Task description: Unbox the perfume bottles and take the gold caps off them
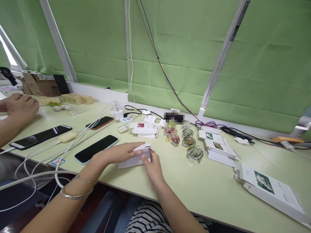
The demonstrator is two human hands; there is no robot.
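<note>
A small white cardboard box [133, 161], partly folded with a flap up, is between my hands near the table's front edge. My left hand [125, 152] grips its far left side, fingers laid along the top. My right hand [153, 164] pinches its right end with thumb and fingers. Just beyond lie flattened white boxes [145, 130] with a red picture. Round glass bottles stand or lie to the right: a red-filled bottle [174, 139] and several clear ones, the nearest clear bottle [194, 153] with greenish contents. The box's underside is hidden.
Flat white cartons [218, 145] and a larger carton [272, 187] lie on the right. A phone [97, 149], another phone [41, 137], a red-edged phone [100, 123] and white cables [80, 136] occupy the left. Another person's hand [21, 108] rests at far left. Black cables [233, 132] run along the wall.
</note>
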